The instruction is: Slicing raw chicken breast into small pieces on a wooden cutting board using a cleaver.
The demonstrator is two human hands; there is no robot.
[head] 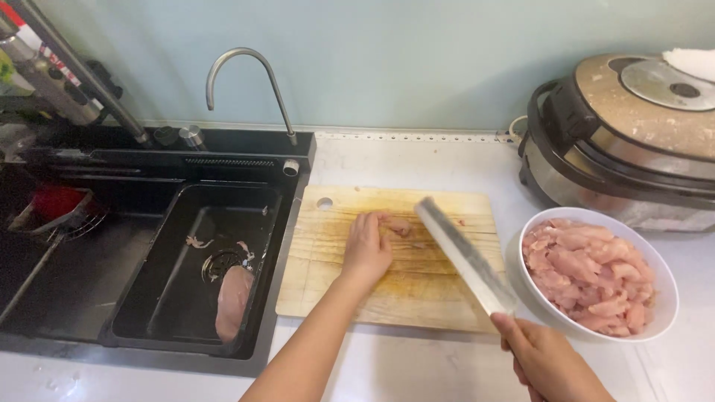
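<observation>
Now left hand (366, 249) flat on the wooden cutting board (395, 257), fingers (378, 222) pressed together on a small piece of raw chicken (399, 225) just beyond their tips; right hand (550, 361) wrapped shut round the handle of a cleaver (463, 255), blade raised and slanting toward the meat from the near right; left hand clearly nearer; long axis of the piece hard to tell; white bowl (665, 298) of cut chicken at right on the surface (417, 368).
</observation>
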